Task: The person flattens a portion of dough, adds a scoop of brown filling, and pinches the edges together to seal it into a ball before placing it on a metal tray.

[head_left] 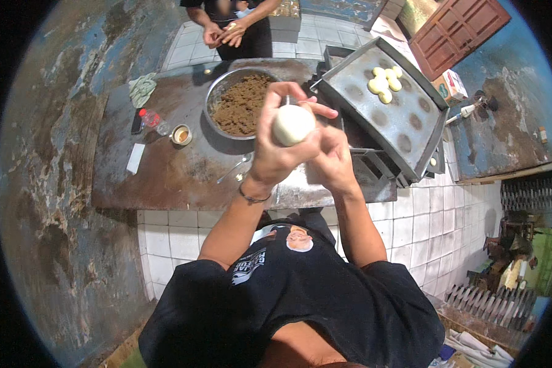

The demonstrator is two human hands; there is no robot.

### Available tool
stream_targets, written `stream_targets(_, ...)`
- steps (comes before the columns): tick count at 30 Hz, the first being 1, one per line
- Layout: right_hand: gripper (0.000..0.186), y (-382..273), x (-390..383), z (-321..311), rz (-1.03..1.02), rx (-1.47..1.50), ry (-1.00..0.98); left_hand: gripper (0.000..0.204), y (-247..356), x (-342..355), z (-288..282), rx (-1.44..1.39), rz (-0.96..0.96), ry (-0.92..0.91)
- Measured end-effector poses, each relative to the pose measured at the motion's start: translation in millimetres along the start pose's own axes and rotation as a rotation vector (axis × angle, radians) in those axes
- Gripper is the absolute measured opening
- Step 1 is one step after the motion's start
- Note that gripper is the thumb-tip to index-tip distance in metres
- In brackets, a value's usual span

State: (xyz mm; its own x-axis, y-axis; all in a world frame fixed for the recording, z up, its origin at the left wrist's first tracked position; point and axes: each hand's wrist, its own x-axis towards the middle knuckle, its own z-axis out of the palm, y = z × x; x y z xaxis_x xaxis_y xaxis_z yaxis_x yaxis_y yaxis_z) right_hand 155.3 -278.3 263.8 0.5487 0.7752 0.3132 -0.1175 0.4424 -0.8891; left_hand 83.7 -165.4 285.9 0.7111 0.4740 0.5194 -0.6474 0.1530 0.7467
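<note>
A smooth, pale dough ball [293, 125] is held up between my hands, above the table's near half. My left hand [273, 147] wraps it from the left, with fingers curled over its far side. From the right, my right hand [334, 158] closes in against it, and its fingers partly overlap the left ones. Just beyond my left hand stands a round metal bowl [211, 98] of brown crumbly filling [242, 105]. A small spoon [232, 169] lies on the table near my left wrist.
On the right, a dark metal tray [356, 113] bears several pale dough rounds [384, 83]. The table's [165, 178] left side holds a cup [181, 135], a red-capped bottle [153, 121], a white slip [135, 158] and a cloth [142, 90]. Opposite, another person's hands [227, 35] work a small pale piece.
</note>
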Motion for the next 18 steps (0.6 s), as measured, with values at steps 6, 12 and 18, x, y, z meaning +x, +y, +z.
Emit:
stream_targets(6, 0.027, -1.7, -2.1, -13.0, -0.250, 0.019, 0.422, 0.075, -31.4, 12.4, 40.9, 0.129, 0.103, -0.141)
stream_targets(12, 0.035, -101.6, 11.7, -140.0, 0.296, -0.676, -0.279, 0.070, -77.7, 42.1, 28.0, 0.545, 0.052, -0.032)
stream_targets(18, 0.047, -97.0, 41.7, -217.2, 0.209, -0.821, 0.006, 0.067, -203.4, 79.2, 84.2, 0.515, -0.174, -0.251)
